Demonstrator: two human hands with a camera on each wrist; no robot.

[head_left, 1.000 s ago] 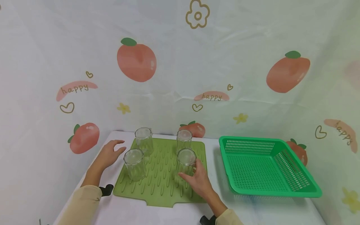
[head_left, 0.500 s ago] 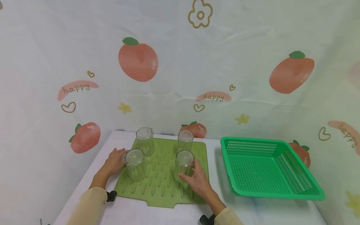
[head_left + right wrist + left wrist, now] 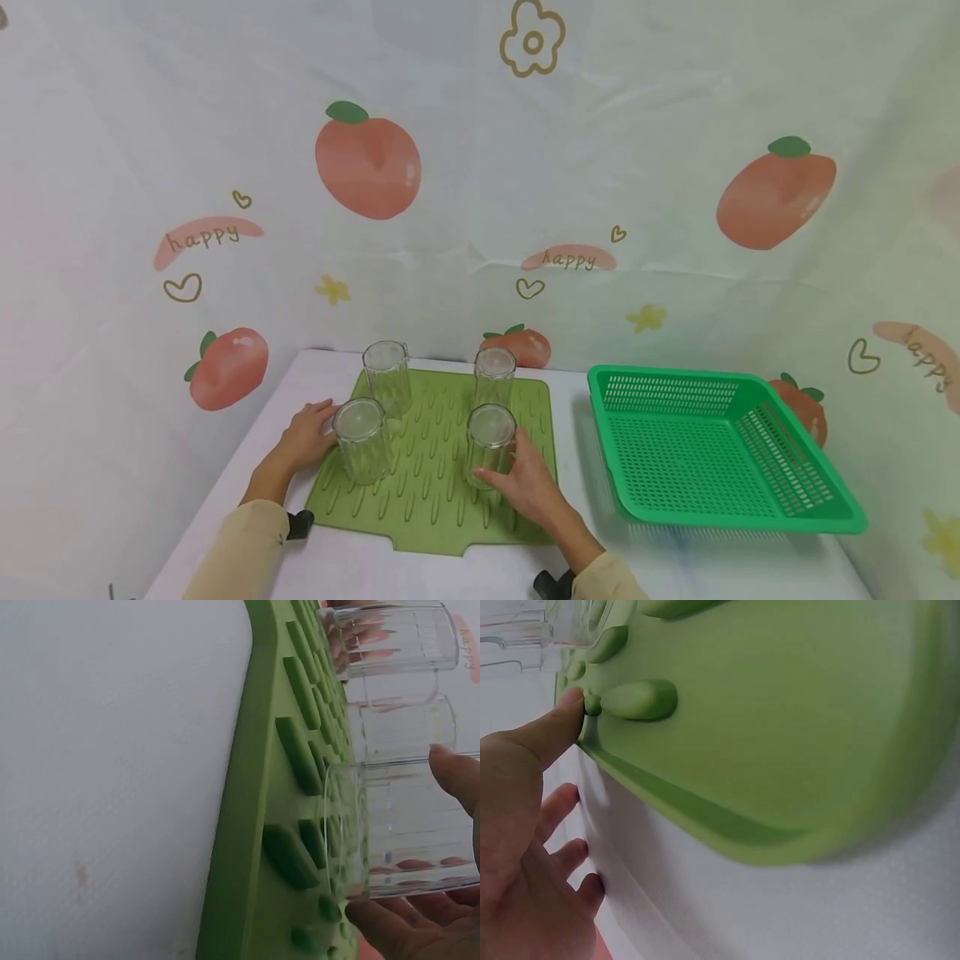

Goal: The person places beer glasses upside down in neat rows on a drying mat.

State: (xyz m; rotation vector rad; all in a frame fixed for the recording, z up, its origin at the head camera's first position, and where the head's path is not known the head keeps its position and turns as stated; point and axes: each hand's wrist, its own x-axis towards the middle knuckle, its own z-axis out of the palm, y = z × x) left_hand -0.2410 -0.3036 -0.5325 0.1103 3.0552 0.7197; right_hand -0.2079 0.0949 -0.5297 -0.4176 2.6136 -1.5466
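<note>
Several clear glass mugs stand upside down on a ribbed green drying mat. My right hand holds the front-right mug, thumb on its near side and fingers on its right and far side; the right wrist view shows this mug between thumb and fingers. Beside the front-left mug, my left hand lies with its fingers loosely spread. In the left wrist view its thumb touches the mat's edge, and the other fingers are over the white cloth. Whether it touches the mug's handle is hard to tell.
Behind stand a back-left mug and a back-right mug, both close to the front ones. A green plastic basket sits right of the mat on the white table. A printed curtain hangs behind.
My left hand has come down and right, to the side of the front-left mug. The front-right mug has shifted slightly toward me in my right hand.
</note>
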